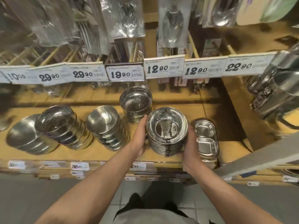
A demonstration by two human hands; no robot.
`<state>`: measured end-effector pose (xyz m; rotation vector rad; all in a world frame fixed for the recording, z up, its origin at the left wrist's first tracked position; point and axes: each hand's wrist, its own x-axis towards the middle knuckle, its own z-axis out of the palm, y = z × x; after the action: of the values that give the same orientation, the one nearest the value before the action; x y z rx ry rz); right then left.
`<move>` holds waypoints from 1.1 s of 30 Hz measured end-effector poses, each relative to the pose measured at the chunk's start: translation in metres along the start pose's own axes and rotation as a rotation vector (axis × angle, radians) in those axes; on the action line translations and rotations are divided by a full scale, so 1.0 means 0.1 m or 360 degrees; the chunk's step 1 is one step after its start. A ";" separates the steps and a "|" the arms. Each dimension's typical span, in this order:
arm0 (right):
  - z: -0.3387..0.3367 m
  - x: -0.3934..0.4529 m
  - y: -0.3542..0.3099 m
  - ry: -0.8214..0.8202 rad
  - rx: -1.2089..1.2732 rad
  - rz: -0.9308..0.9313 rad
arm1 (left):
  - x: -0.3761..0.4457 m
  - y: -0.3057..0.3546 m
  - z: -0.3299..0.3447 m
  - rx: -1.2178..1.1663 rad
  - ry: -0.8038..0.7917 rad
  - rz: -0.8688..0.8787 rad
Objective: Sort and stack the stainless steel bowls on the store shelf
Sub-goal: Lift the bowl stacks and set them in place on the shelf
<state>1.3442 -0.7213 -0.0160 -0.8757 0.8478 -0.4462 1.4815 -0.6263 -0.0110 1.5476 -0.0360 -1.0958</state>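
Note:
A tall stack of wide-rimmed steel bowls (167,131) stands on the yellow shelf (103,156), held from both sides. My left hand (140,136) presses its left wall and my right hand (189,146) cups its right wall. Behind it sits a stack of deeper steel bowls (136,102). To the left are a matte bowl stack (105,126), a shiny bowl stack (59,125) and a leaning stack of shallow bowls (24,135).
A stack of two-compartment steel trays (206,138) touches my right hand's outer side. Price tags (164,67) and bagged cutlery (123,18) hang above. Steel pots (275,88) crowd the right. A grey bar (258,160) slants across the lower right.

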 end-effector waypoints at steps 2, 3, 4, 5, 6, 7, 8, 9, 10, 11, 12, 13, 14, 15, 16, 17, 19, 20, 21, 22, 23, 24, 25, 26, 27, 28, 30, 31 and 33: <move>-0.02 0.02 0.01 -0.0008 -0.0012 0.0051 | 0.01 0.02 0.01 -0.0028 0.0029 -0.0027; -0.03 0.03 0.01 -0.0006 -0.0014 0.0071 | 0.02 0.03 0.02 -0.0045 0.0034 -0.0031; -0.04 0.04 0.01 0.0002 -0.0009 0.0081 | 0.03 0.04 0.03 -0.0061 0.0041 -0.0030; -0.05 0.05 0.01 0.0009 0.0005 0.0092 | 0.04 0.05 0.04 -0.0074 0.0051 -0.0032; -0.05 0.05 0.00 0.0014 0.0023 0.0110 | 0.04 0.05 0.05 -0.0084 0.0058 -0.0038; -0.06 0.06 -0.01 0.0019 0.0035 0.0129 | 0.04 0.05 0.07 -0.0088 0.0058 -0.0043; -0.08 0.07 -0.02 0.0024 0.0040 0.0144 | 0.04 0.06 0.08 -0.0088 0.0056 -0.0046; -0.09 0.08 -0.03 0.0025 0.0041 0.0155 | 0.04 0.07 0.09 -0.0088 0.0056 -0.0050; -0.11 0.09 -0.03 0.0028 0.0039 0.0162 | 0.03 0.08 0.10 -0.0093 0.0056 -0.0054; -0.13 0.09 -0.04 0.0028 0.0035 0.0163 | 0.03 0.08 0.11 -0.0099 0.0056 -0.0060; -0.14 0.09 -0.05 0.0028 0.0028 0.0163 | 0.02 0.09 0.12 -0.0102 0.0055 -0.0068; -0.15 0.08 -0.05 0.0031 0.0017 0.0167 | 0.01 0.09 0.12 -0.0099 0.0053 -0.0075; -0.15 0.07 -0.05 0.0029 0.0008 0.0173 | 0.00 0.09 0.11 -0.0095 0.0048 -0.0076; -0.17 0.05 -0.05 0.0026 0.0006 0.0186 | -0.02 0.09 0.11 -0.0088 0.0043 -0.0076; -0.17 0.04 -0.05 0.0013 0.0005 0.0198 | -0.05 0.09 0.11 -0.0086 0.0041 -0.0075; -0.19 0.03 -0.06 -0.0009 -0.0002 0.0212 | -0.08 0.10 0.10 -0.0096 0.0050 -0.0070; -0.24 0.03 -0.13 -0.0031 -0.0013 0.0229 | -0.12 0.14 0.09 -0.0143 0.0092 -0.0048; -0.26 0.04 -0.19 -0.0016 0.0001 0.0248 | -0.14 0.16 0.08 -0.0158 0.0118 -0.0029; -0.28 0.03 -0.25 0.0011 -0.0002 0.0258 | -0.17 0.19 0.07 -0.0154 0.0146 -0.0005; -0.30 0.02 -0.31 0.0043 -0.0056 0.0233 | -0.21 0.22 0.06 -0.0135 0.0172 0.0023; -0.30 0.01 -0.38 0.0073 -0.0171 0.0172 | -0.26 0.25 0.05 -0.0112 0.0200 0.0052; -0.29 0.00 -0.45 0.0124 -0.0323 0.0095 | -0.30 0.28 0.04 -0.0090 0.0230 0.0078; -0.27 -0.01 -0.51 0.0188 -0.0466 0.0003 | -0.35 0.31 0.02 -0.0072 0.0264 0.0102; -0.26 -0.01 -0.58 0.0246 -0.0582 -0.0099 | -0.40 0.36 0.00 -0.0061 0.0293 0.0136; -0.23 -0.02 -0.65 0.0293 -0.0671 -0.0190 | -0.45 0.42 -0.03 -0.0051 0.0312 0.0183; -0.18 -0.03 -0.74 0.0324 -0.0732 -0.0261 | -0.51 0.49 -0.05 -0.0029 0.0322 0.0240; -0.06 -0.08 -0.91 0.0332 -0.0833 -0.0367 | -0.60 0.65 -0.12 0.0062 0.0343 0.0362; 0.01 -0.10 -0.99 0.0296 -0.0882 -0.0412 | -0.64 0.73 -0.16 0.0100 0.0360 0.0413; 0.17 -0.09 -1.11 0.0182 -0.0914 -0.0464 | -0.73 0.88 -0.26 0.0097 0.0386 0.0469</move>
<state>1.3516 -0.7719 0.0850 -1.5282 0.9759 -0.5183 1.5042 -0.5935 0.0993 1.6596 -0.1287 -0.6772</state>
